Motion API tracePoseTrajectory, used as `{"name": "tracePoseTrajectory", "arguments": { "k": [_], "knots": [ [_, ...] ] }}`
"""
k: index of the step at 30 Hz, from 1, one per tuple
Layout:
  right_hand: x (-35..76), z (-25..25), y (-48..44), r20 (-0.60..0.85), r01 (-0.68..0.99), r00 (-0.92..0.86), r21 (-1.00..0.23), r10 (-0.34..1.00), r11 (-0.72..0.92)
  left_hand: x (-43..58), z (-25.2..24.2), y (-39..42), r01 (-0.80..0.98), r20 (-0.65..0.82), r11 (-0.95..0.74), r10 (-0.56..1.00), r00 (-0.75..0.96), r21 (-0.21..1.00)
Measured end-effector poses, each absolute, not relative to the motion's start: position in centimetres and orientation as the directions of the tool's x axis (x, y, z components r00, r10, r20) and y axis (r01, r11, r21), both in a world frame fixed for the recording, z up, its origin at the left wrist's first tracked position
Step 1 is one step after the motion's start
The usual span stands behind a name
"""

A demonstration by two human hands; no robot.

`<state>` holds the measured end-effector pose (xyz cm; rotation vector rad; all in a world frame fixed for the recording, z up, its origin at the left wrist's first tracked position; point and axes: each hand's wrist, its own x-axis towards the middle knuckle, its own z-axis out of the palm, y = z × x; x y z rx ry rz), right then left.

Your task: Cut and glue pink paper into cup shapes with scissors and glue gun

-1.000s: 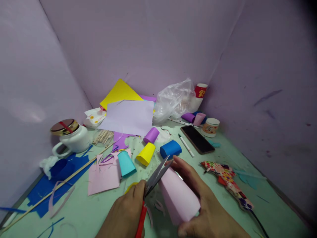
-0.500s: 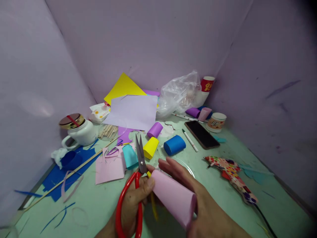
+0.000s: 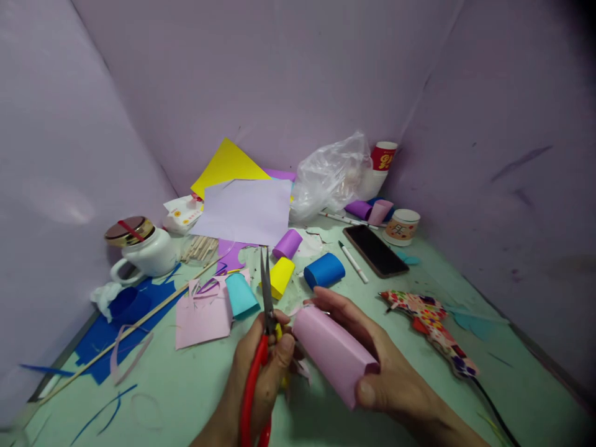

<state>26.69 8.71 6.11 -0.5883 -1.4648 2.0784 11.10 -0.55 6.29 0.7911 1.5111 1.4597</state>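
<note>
Two grips at work, both bare-handed. The tapered pale pink paper tube [image 3: 328, 354] sits in the right grip [image 3: 388, 360], thumb at the near open end, fingers along the far side. Grip is closed around it, looks light, probably so the thin paper doesn't crush. Tube slants, open end toward the wearer and right, far end toward the left grip [image 3: 272, 375]; it appears lifted off the pale green worktop [image 3: 177, 403].

Left of the tube, the left grip is wrapped on the red-handled metal scissors [image 3: 267, 298], handles along the palm, blades pointing away and almost together; likely parked like that so the thumb and fingers are free near the tube's end. Something yellow shows behind the thumb, can't tell what. Can't tell if the fingertips touch the tube either.

Beyond the tube, just past the right fingertips: blue curved paper tube [image 3: 325, 270]. Beyond and left: yellow tapered paper tube [image 3: 282, 277], teal tapered paper tube [image 3: 242, 296], purple paper tube [image 3: 287, 244], seemingly set aside to leave working room. Right of the tube, well apart: floral-patterned glue gun [image 3: 419, 313], apparently placed within reach.
</note>
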Motion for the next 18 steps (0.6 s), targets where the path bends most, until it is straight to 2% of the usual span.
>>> {"name": "tracePoseTrajectory", "arguments": {
  "k": [3,7,12,18],
  "knots": [
    [27.1,6.5,9.5,-0.036,-0.161,-0.695,-0.966,0.719,-0.204,10.0,6.4,-1.2,0.135,-0.08,0.167,0.866,-0.494,0.977],
    [27.5,6.9,10.1,0.014,-0.196,-0.664,-0.968,0.748,-0.156,8.7,6.8,-1.8,0.318,-0.035,0.19,0.901,-0.433,0.929],
    [27.3,6.7,9.9,0.035,-0.185,-0.696,-0.974,0.717,-0.133,8.8,6.8,-1.7,0.386,-0.035,0.189,0.928,-0.371,0.903],
    [27.1,6.4,9.6,0.051,-0.12,-0.722,-0.991,0.69,-0.053,9.3,5.3,-1.4,0.436,-0.044,0.222,0.923,-0.382,0.872]
  ]
}}
